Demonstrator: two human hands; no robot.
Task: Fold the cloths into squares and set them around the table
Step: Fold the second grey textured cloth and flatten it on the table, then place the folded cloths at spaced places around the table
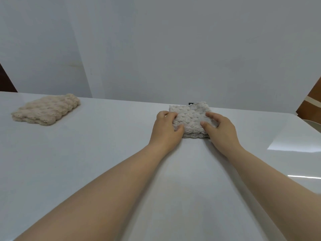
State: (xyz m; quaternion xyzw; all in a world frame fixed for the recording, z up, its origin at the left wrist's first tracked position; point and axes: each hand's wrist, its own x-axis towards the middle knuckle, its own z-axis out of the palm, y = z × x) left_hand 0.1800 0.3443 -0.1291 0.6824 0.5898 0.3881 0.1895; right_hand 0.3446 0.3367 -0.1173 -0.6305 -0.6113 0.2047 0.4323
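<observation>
A folded grey fluffy cloth (191, 117) lies as a small square near the far edge of the white table (104, 162), right of centre. My left hand (166, 129) grips its left side with curled fingers and thumb. My right hand (220, 129) grips its right side the same way. A small dark tag (191, 103) pokes out at the cloth's far edge. A second cloth, beige and fluffy (46, 110), lies folded flat at the far left of the table, away from both hands.
A plain grey wall (173, 49) rises right behind the table's far edge. Brown wooden furniture (311, 103) shows at the right edge, with a pale object (314, 125) below it. The table's right corner curves off near it.
</observation>
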